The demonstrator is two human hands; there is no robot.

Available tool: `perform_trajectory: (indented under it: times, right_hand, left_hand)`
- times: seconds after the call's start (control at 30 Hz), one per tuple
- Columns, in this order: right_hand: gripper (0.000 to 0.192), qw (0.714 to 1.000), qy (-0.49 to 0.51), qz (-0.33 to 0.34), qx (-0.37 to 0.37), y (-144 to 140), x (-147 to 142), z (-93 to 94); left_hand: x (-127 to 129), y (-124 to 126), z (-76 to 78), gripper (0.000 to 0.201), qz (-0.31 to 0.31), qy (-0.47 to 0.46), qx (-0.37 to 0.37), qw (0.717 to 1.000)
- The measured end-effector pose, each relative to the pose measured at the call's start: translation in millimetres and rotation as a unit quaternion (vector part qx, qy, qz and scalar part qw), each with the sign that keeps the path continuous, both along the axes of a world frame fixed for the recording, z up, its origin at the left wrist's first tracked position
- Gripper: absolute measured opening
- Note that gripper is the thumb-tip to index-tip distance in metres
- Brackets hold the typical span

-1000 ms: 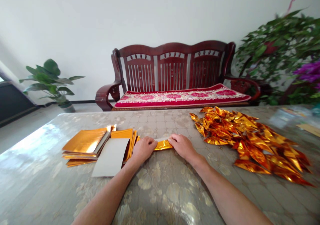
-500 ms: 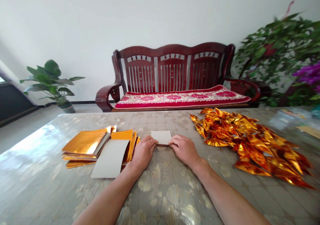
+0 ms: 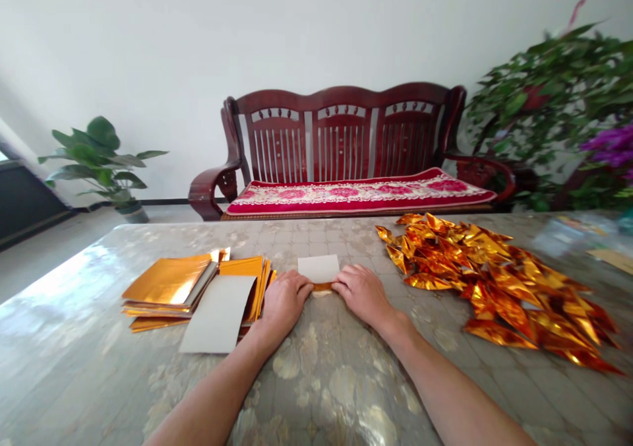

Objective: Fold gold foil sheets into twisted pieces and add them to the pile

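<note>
- Currently, both our hands pinch one small rectangular sheet of paper, dull grey on its upper face, with a narrow gold-orange foil strip showing along its near edge.
- Our left hand grips the left end of that strip and our right hand the right end; the hands are equally near, apart by the strip's length.
- The strip's long axis runs crosswise from hand to hand, while the sheet's grey part reaches away from us, past our fingertips.
- Left of the sheet, beside our left hand, are a stack of square gold foil papers and a loose grey-faced paper; we cannot tell whether our left forearm touches the latter.
- Right of the sheet, well apart from our right hand, spreads a heap of pointed, folded gold foil pieces.
- Nearer us than the sheet, between our forearms, we see the glossy patterned desk; its far edge lies beyond the sheet.
</note>
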State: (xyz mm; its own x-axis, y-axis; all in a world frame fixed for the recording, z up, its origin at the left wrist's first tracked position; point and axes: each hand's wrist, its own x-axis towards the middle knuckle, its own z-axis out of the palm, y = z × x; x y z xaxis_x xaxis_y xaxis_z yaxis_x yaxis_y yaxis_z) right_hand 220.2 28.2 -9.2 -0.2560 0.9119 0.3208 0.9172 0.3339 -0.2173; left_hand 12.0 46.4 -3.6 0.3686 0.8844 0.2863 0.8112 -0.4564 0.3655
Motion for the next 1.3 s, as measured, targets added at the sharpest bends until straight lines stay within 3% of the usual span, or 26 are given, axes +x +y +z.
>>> perform_trajectory:
  times: [0.47, 0.7, 1.3]
  right_hand:
    - [0.018, 0.998, -0.023, -0.051, -0.020, 3.7, -4.1, 4.9]
    - [0.017, 0.996, -0.030, -0.087, -0.018, 3.9, -7.6, 4.9]
    - [0.022, 0.992, -0.074, -0.099, -0.016, 2.0, -10.2, 7.7]
  left_hand:
    - [2.4, 11.2, 1.9, 0.026, 0.085, 0.000, -0.073, 0.994]
    - [2.1, 11.5, -0.3, 0.025, 0.087, 0.015, -0.047, 0.995]
    - [-2.0, 9.8, 0.4, 0.029, 0.082, 0.078, -0.015, 0.993]
